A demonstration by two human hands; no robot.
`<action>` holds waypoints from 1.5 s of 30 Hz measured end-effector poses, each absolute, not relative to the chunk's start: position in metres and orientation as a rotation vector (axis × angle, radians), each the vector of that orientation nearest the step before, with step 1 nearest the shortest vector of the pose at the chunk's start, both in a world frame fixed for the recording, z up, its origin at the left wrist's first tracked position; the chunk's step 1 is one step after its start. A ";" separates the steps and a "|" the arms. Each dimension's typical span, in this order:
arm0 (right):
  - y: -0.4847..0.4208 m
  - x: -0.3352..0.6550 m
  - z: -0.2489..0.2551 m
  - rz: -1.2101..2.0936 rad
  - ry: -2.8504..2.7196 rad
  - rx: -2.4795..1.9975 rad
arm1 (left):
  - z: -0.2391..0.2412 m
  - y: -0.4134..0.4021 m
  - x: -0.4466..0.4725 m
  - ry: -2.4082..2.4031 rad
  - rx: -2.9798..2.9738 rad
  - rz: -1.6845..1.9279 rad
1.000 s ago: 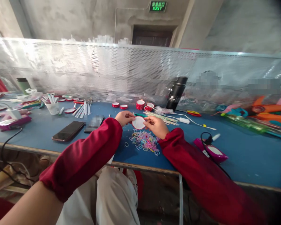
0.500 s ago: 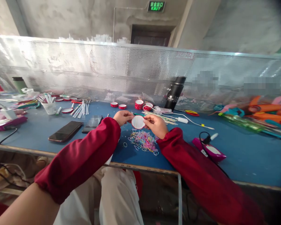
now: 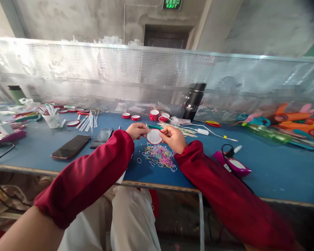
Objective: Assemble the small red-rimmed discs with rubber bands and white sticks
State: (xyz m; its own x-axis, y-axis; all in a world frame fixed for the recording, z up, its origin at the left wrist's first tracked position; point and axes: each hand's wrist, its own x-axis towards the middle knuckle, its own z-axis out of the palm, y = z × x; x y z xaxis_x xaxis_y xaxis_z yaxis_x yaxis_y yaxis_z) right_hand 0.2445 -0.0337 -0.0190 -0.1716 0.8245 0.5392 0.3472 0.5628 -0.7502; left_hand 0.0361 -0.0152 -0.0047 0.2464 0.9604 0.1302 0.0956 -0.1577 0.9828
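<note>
A round white disc with a red rim (image 3: 154,137) is held up over the table, facing me. My right hand (image 3: 174,138) pinches its right edge between thumb and fingers. At the disc's upper left edge, my left hand (image 3: 137,131) is closed in a pinch, its fingertips touching the rim. Behind the top of the disc shows a thin green item (image 3: 155,127); its kind is hard to make out. Just below the hands, a loose heap of small coloured rubber bands (image 3: 161,156) lies on the blue table, with a single band (image 3: 139,160) to its left.
Red-and-white round pieces (image 3: 154,115) and a black flask (image 3: 195,101) stand at the back. To the left are a phone (image 3: 70,147) and a white cup of pens (image 3: 51,120). A purple power strip (image 3: 232,164) with a cable lies right. Perforated metal panels (image 3: 115,80) border the table.
The view has shifted slightly. The disc has dropped a little relative to the fingers, and more of the green item shows above it. Both hands keep their pinch.
</note>
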 end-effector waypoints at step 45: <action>-0.028 0.249 -0.016 0.791 -1.560 -0.838 | -0.001 -0.015 0.034 1.029 1.586 0.849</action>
State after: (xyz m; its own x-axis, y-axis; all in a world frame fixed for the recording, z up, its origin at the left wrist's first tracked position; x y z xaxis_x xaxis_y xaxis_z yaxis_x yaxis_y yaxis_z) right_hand 0.2493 -0.0282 -0.0162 -0.1061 0.8533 0.5105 0.0927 0.5197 -0.8493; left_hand 0.0342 -0.0147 -0.0014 0.3861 0.9220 0.0290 0.2031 -0.1156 0.9723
